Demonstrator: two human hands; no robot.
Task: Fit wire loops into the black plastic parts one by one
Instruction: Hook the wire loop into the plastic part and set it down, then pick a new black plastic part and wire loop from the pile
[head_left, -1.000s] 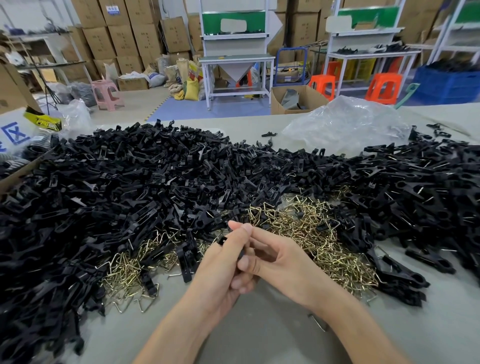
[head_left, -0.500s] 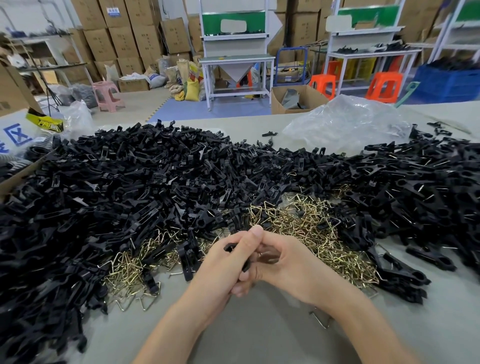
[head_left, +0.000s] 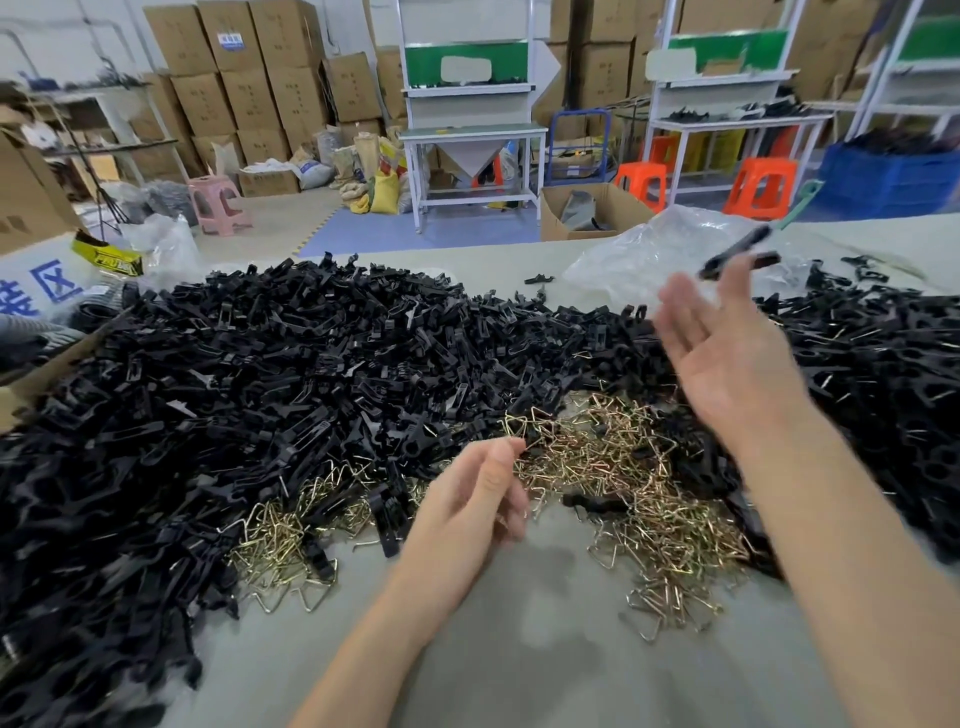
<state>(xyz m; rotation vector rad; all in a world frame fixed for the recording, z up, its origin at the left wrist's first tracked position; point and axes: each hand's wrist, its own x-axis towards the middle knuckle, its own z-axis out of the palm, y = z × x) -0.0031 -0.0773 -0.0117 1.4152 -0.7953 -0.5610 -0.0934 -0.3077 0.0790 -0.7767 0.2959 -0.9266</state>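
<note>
Black plastic part (head_left: 737, 255), a single one, sits blurred at the tips of the right hand's (head_left: 727, 358) straight, released fingers, long axis slanting up-right. The left hand's (head_left: 467, 504) fingers curl loosely, empty, over wire loops (head_left: 623, 478) too many to count.

Grey table (head_left: 519, 665) under everything. Clear plastic bag (head_left: 670, 249) lies on it just beyond the right hand (head_left: 727, 358). Printed cardboard box (head_left: 36, 218) at the table edge, far left of the left hand (head_left: 472, 499). Further ahead on the floor: white bench (head_left: 472, 132) with hopper, open carton (head_left: 618, 205), orange stools (head_left: 761, 184), blue crate (head_left: 888, 176) and pink stool (head_left: 218, 200).
</note>
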